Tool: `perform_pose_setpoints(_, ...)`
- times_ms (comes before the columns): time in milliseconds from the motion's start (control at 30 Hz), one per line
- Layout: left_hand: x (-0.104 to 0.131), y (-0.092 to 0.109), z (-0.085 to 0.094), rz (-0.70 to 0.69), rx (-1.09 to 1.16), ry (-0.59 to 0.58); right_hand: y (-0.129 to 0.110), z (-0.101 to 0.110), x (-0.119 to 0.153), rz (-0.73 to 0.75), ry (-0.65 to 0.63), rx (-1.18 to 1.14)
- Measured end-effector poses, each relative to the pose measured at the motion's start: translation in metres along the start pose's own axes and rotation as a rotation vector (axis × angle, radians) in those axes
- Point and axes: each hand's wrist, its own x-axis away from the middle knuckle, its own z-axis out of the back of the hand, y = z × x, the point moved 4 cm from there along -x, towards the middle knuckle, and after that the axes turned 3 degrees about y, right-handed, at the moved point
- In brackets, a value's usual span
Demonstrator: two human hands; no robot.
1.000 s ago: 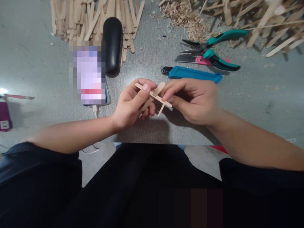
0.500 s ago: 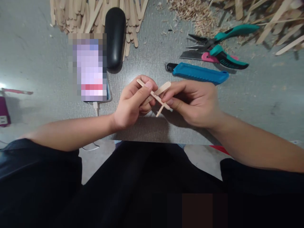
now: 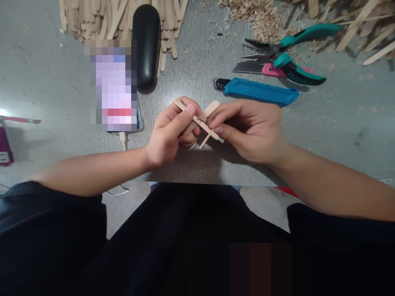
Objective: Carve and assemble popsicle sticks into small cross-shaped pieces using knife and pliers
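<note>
Close to the table's front edge, both hands meet around crossed wooden craft sticks. My left hand (image 3: 166, 137) is closed, its thumb pressing a narrow craft stick (image 3: 183, 107) that slants down to the right. Behind it a wider craft stick (image 3: 211, 109) crosses the other way, its lower part among my left fingers. A small notch or cut shows on the narrow stick near the crossing. My right hand (image 3: 256, 129) pinches a thin wooden strip (image 3: 205, 140) between thumb and forefinger, against the narrow stick's lower end. Those fingertips hide part of the contact.
Beyond my right hand lie a blue utility knife (image 3: 262, 91), a pink-handled blade (image 3: 250, 68) and teal-handled pliers (image 3: 286, 51). Wood shavings (image 3: 262, 20) and piled craft sticks (image 3: 89, 18) are at the back. A black case (image 3: 146, 49) stands beside a blurred, plugged-in phone (image 3: 115, 90).
The whole view has shifted slightly. Both hands keep their grip on the sticks, and the right fingertips have moved very little along the narrow stick, if at all.
</note>
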Motion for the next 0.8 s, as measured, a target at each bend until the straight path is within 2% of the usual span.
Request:
perform_pose_setpoints(100, 0.000, 0.001, -0.001, -0.017, 0.063, -0.025, -0.001, 0.002, 0.001, 0.004, 0.000, 0.058)
perform_pose_setpoints(267, 0.001, 0.003, -0.002, 0.015, 0.059, -0.031, -0.009, 0.002, 0.001, 0.033, -0.072, 0.143)
perform_pose_setpoints(400, 0.003, 0.003, -0.003, 0.036, 0.076, -0.003, -0.011, -0.004, 0.002, 0.019, -0.081, 0.056)
perform_pose_setpoints(533, 0.003, 0.001, -0.004, 0.045, 0.068, -0.040, -0.008, -0.009, 0.002, -0.002, -0.103, -0.030)
perform_pose_setpoints(800, 0.004, -0.001, -0.004, 0.041, 0.005, -0.001, -0.006, -0.012, 0.000, 0.004, -0.078, 0.007)
